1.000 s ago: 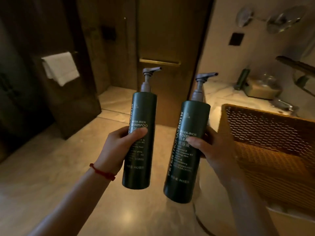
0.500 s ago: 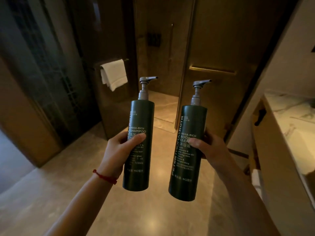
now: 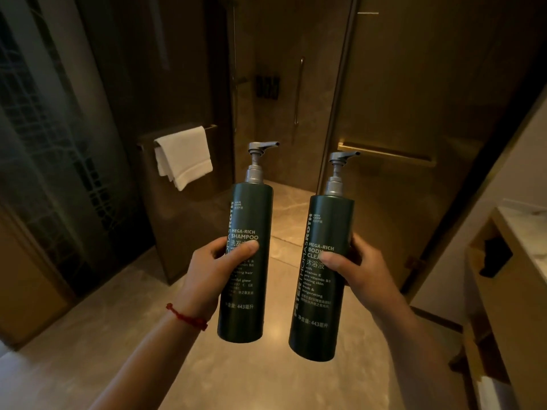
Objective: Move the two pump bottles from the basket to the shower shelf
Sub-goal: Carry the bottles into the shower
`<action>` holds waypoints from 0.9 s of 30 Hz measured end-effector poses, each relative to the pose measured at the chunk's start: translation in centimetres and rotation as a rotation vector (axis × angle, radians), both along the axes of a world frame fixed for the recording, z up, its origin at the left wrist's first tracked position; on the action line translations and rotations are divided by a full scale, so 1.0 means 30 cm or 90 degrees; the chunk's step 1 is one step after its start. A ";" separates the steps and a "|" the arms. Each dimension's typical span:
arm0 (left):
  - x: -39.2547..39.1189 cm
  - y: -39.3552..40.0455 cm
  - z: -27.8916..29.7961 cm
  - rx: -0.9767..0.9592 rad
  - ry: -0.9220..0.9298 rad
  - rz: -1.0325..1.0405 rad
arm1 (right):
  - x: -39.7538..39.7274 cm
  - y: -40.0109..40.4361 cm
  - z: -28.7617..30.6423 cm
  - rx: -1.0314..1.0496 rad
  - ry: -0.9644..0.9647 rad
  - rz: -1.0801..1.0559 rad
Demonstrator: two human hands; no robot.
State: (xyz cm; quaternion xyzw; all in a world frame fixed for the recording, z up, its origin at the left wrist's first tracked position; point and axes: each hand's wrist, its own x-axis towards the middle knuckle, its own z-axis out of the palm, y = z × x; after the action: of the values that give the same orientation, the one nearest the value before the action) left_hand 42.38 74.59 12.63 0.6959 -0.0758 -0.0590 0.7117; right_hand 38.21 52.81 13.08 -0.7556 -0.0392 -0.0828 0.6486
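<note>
**Two pump bottles carried upright at frame centre**

While the left hand (image 3: 211, 275) wraps the shampoo bottle (image 3: 245, 261), the right hand (image 3: 359, 269) clasps the body-cleanser bottle (image 3: 322, 276). Both smooth dark-green cylinders stand near-vertical, grey pump spouts pointing right. Thumbs hide parts of both labels. A white towel (image 3: 183, 156) hangs upper left; the dim shower recess behind is indistinct.

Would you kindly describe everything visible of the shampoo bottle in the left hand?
The shampoo bottle is a tall, dark green cylinder, seemingly plastic, with pale lettering reading MEGA-RICH SHAMPOO and a grey pump whose spout points right. It is held upright in the air above the floor, gripped at mid-height by the left hand, apart from the other bottle.
</note>
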 end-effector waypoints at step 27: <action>2.132 -0.280 0.067 -0.071 -0.053 -0.009 | 2.053 -0.297 0.073 -0.028 -0.087 -0.148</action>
State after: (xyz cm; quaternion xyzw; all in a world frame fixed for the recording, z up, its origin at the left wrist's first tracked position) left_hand 106.35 66.20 14.63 0.6563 -0.1135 -0.0307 0.7453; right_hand 99.80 43.91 15.27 -0.7618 0.0026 -0.2074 0.6136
